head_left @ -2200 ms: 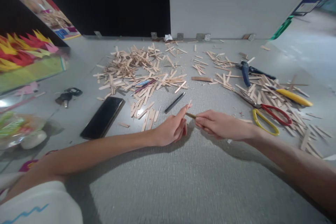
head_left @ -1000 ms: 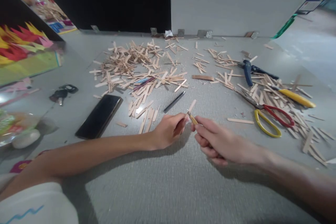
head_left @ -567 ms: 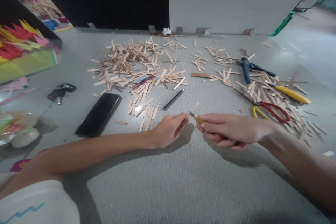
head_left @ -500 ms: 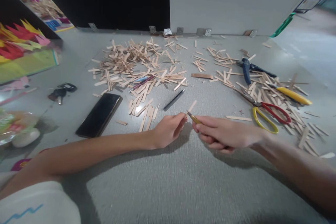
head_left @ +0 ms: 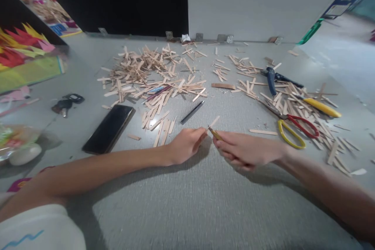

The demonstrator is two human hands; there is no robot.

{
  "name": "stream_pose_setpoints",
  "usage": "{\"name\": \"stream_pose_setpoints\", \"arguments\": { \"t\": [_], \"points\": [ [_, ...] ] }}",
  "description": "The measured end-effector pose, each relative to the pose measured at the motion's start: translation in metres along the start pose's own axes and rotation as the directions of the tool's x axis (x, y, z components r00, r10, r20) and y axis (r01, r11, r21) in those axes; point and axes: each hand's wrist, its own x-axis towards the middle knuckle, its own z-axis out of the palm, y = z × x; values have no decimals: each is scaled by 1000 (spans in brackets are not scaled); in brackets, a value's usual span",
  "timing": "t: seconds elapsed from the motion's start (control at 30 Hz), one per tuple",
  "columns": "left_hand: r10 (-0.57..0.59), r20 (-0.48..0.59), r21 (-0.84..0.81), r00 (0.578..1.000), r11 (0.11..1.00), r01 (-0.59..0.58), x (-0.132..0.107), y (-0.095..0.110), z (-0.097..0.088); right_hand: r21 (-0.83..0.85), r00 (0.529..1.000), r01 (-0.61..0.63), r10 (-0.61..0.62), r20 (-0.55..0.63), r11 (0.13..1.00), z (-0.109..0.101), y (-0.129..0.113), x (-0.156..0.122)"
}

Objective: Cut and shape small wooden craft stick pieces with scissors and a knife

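Note:
A thin wooden craft stick (head_left: 215,120) pokes up from the closed fingertips of my left hand (head_left: 187,145), just above the table. My right hand (head_left: 244,149) is wrapped around small yellow-handled pliers (head_left: 215,134). Their dark tip meets the stick close to my left fingertips; whether the jaws are closed on it cannot be made out. A dark pen (head_left: 192,112) lies on the table beyond my left hand, and a single loose craft stick (head_left: 263,132) lies beyond my right.
Craft sticks (head_left: 146,62) are heaped at the back left. Scissors with red and yellow handles (head_left: 293,127), a blue-handled tool (head_left: 271,80) and a yellow-handled tool (head_left: 322,107) rest among sticks at right. A phone (head_left: 109,129) and keys (head_left: 66,104) lie left; an upright panel (head_left: 263,4) stands behind.
The view has shifted slightly, so the table items sit a little further left. Both hands keep their grips, with the pliers' tip still at the stick.

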Motion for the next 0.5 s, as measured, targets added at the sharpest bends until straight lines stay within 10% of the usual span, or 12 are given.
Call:
{"name": "stream_pose_setpoints", "arguments": {
  "t": [0.13, 0.3, 0.5],
  "points": [
    [5, -1, 43, 1000, 999, -5, 1, -2, 0, -10, 997, 58, -58, -56, 998, 9, 4, 5],
    [72, 39, 78, 997, 994, -75, 2, -1, -1, -57, 969, -145, 153, 195, 988, -24, -16, -10],
    [56, 37, 89, 998, 994, -60, 2, -1, -1, 39, 992, 98, -100, 79, 994, -1, 13, 3]
  ]
}}
